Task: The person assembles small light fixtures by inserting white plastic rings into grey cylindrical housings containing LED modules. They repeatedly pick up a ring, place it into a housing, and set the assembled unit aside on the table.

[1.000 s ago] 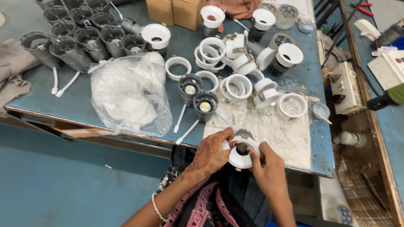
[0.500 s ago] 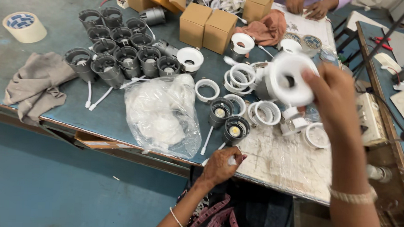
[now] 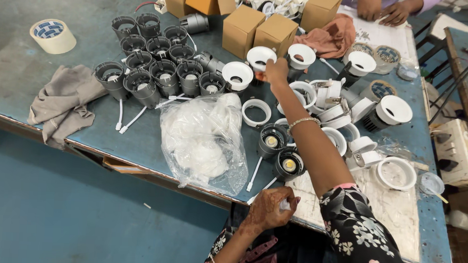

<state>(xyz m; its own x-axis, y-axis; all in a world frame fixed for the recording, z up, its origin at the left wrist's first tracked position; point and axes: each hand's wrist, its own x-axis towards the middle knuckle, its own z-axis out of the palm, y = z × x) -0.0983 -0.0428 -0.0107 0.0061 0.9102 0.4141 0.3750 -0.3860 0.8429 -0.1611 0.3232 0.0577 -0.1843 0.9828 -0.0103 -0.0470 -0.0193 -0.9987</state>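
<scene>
While the right hand (image 3: 276, 71) stretches far across the blue-grey metal worktable (image 3: 16, 69), its fingers are closed on the rim of a white round lamp reflector with a dark centre hole (image 3: 261, 57), which sits at the far side of the cluster, just beside a second white reflector cone (image 3: 237, 75) and in front of two small brown cardboard boxes (image 3: 259, 35). A beaded bracelet (image 3: 304, 121) circles that wrist, and the floral black sleeve (image 3: 363, 234) covers the upper arm. The left hand (image 3: 270, 208) stays low at the near table edge, fingers curled tight around a small white object (image 3: 285, 205); what the object is cannot be told. Just beyond that hand lie two dark grey round lamp bodies with yellow LED chips (image 3: 280, 152), white leads trailing from them. To their left a crumpled clear plastic bag of white parts (image 3: 202, 140) rests on the table. Further left stand rows of dark grey finned lamp housings (image 3: 155, 65), then a grey cloth (image 3: 62, 100) and a roll of beige tape (image 3: 53, 36). Another person's hands (image 3: 386, 9) rest on a paper at the far edge.
</scene>
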